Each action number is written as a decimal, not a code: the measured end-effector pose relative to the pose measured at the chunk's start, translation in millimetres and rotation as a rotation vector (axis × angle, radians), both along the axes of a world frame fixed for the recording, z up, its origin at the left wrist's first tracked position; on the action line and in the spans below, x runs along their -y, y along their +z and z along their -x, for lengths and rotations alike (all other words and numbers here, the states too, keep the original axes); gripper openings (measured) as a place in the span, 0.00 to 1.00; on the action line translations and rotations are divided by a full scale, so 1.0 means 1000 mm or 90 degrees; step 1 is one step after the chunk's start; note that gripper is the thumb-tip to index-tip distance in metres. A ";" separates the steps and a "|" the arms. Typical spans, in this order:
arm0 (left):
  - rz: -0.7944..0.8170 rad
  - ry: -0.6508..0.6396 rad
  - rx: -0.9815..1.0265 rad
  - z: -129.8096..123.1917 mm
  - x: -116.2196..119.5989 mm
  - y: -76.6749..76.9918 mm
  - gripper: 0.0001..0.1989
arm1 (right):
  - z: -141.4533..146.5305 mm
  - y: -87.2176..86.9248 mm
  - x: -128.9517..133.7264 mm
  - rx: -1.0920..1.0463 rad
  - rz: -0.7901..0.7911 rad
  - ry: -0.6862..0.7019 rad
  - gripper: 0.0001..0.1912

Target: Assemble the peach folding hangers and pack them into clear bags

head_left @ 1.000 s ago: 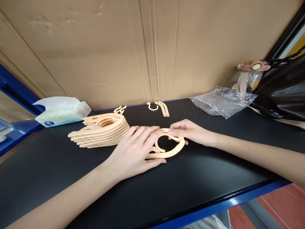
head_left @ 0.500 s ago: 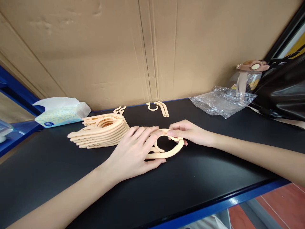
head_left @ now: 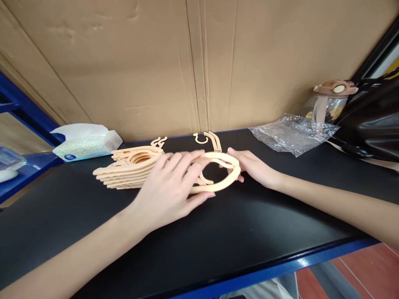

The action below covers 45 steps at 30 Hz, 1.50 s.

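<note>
A cream plastic folding hanger (head_left: 229, 179), folded into a loop, is held between my two hands over the black tabletop. My left hand (head_left: 170, 182) lies over its left part, fingers on top and thumb along the near side, hiding much of it. My right hand (head_left: 249, 164) grips the hanger's right end, with the thumb up at the joint and the other fingers partly hidden behind. Just left of my left hand sits a stack of similar folded hangers (head_left: 124, 172), partly covered by that hand.
Loose hooks (head_left: 159, 142) lie behind the stack. Another hook (head_left: 202, 140) and thin hanger arms (head_left: 215, 142) rest by the cardboard wall (head_left: 149, 74). A tissue pack (head_left: 89, 145) stands left; crumpled clear plastic (head_left: 289, 133), a drinking bottle (head_left: 335, 101) and a black bag (head_left: 370, 120) are right.
The held hanger has risen and tilted a little, and both hands have moved up with it. My right thumb has slid from the hanger's top to its end. The view has shifted slightly.
</note>
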<state>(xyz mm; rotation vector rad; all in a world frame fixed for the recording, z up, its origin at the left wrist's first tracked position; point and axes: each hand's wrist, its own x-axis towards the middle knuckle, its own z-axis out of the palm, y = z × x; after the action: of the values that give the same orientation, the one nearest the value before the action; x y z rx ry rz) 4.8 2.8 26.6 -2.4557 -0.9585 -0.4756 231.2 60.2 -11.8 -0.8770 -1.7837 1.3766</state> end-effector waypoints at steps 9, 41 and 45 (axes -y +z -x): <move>0.107 0.216 0.254 0.063 -0.020 0.076 0.41 | -0.005 -0.001 -0.007 0.001 -0.024 -0.035 0.21; 0.410 0.322 0.140 0.136 -0.035 0.067 0.37 | -0.002 -0.005 -0.009 0.048 -0.030 0.009 0.12; 0.423 0.316 0.142 0.132 -0.032 0.067 0.35 | -0.001 -0.004 -0.009 0.048 -0.030 0.008 0.12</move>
<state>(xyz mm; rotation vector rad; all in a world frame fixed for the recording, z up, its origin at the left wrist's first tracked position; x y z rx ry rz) -127.4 35.3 94.0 -2.5826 -2.0204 -0.2846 232.4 69.2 -15.9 -0.9049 -1.8749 1.3200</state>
